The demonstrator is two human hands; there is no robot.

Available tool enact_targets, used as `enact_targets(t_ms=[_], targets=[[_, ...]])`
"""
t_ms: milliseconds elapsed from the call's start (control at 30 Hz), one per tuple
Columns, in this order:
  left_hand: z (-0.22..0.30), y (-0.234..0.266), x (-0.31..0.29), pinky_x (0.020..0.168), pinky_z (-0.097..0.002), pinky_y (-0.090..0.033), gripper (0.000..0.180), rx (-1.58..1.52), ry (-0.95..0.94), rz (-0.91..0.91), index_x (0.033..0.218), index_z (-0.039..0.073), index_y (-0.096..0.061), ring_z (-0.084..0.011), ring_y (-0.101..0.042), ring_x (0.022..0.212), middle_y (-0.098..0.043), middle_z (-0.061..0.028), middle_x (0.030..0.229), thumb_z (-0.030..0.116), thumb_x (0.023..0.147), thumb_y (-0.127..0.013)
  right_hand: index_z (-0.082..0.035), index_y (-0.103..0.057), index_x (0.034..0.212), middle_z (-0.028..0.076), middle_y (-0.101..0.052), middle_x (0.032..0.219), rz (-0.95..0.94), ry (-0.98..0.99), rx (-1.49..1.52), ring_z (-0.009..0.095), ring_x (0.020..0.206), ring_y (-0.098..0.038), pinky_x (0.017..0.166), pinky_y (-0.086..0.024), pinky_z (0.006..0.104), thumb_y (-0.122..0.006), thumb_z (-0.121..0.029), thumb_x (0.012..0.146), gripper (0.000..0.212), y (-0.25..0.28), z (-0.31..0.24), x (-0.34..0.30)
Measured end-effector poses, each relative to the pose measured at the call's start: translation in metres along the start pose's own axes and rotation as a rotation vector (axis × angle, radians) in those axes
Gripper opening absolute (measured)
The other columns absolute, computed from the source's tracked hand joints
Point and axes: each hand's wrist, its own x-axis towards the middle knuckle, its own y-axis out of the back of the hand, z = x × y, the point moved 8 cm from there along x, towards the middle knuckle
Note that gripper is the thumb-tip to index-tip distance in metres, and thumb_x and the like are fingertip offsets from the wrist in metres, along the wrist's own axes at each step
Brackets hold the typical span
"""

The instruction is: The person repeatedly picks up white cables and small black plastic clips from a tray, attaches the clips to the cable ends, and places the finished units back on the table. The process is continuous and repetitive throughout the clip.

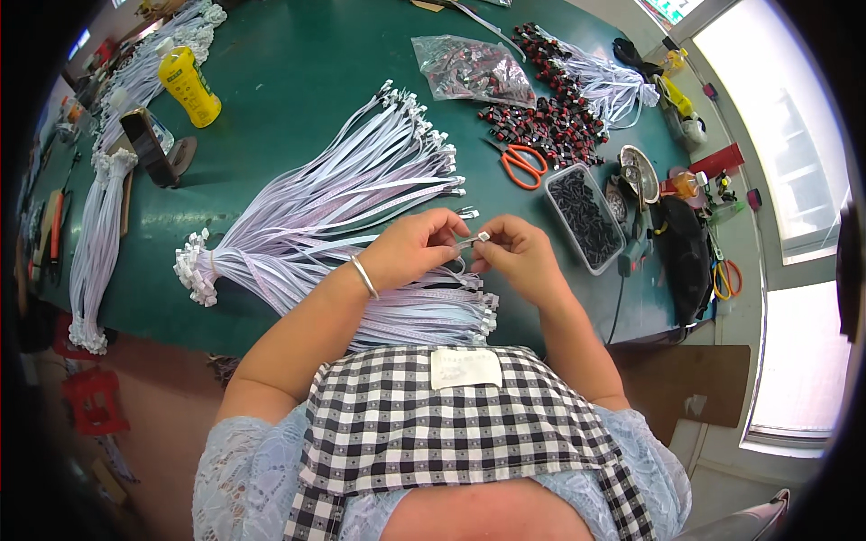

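Observation:
On the green table a large bundle of white cables [298, 194] spreads out like a fan, gathered at its left end among white connectors [196, 268]. The loose ends point right, towards my hands. My left hand [417, 245], with a bangle on its wrist, pinches one cable near its end. Close beside it, my right hand [516, 254] has thumb and forefinger closed on the small white connector [483, 236] at that cable's tip. More loose cable ends [478, 307] lie just below my hands.
To the right stands a clear tub of small black pieces [585, 216]. Orange-handled scissors [523, 166] lie by a heap of black-and-red parts [550, 126] and a plastic bag [471, 70]. Phone on a stand [152, 149], yellow bottle [190, 87] and another cable bundle [97, 243] occupy the left.

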Motion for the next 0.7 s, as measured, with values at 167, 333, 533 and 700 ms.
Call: enact_targets(t_ms=[167,333,533,700], targets=[[0.003,-0.001,0.002,0.065,-0.0207,-0.041,0.036,0.001,-0.018,0.055,0.116,0.003,-0.05,-0.005,-0.05,0.071,-0.056,0.0004,0.079,0.001,0.082,-0.062,0.002,-0.059,0.092,0.006,-0.064,0.076,-0.029,-0.056,-0.09,0.011,0.066,-0.064,0.059,-0.052,0.0237,-0.062,-0.004,0.084,0.01,-0.001,0.001,0.003],[0.013,0.003,0.001,0.066,-0.0208,-0.043,0.036,0.049,-0.111,0.139,0.115,0.004,-0.049,-0.0053,-0.053,0.072,-0.057,0.0003,0.079,0.0,0.081,-0.06,0.001,-0.06,0.089,0.006,-0.064,0.076,-0.001,-0.001,-0.079,0.01,0.063,-0.062,0.057,-0.051,0.0238,-0.061,-0.003,0.085,0.007,0.002,0.005,0.01],[0.062,0.032,-0.018,0.085,-0.0321,-0.046,0.037,0.487,-0.28,0.485,0.115,0.008,-0.054,-0.0183,-0.06,0.101,-0.065,-0.0063,0.108,0.01,0.081,-0.065,-0.001,-0.059,0.093,0.004,-0.063,0.075,0.035,0.066,-0.32,0.008,0.056,-0.057,0.051,-0.045,0.023,-0.061,-0.009,0.085,0.011,0.015,-0.011,0.026],[0.078,0.026,-0.027,0.084,-0.0362,-0.044,0.023,0.973,-0.304,0.364,0.097,0.007,-0.06,-0.0263,-0.057,0.095,-0.062,-0.0073,0.097,0.011,0.075,-0.068,-0.004,-0.06,0.095,0.006,-0.064,0.072,0.006,0.006,-0.467,0.013,0.056,-0.057,0.053,-0.046,0.0267,-0.063,-0.016,0.085,0.016,0.018,0.012,0.04]])
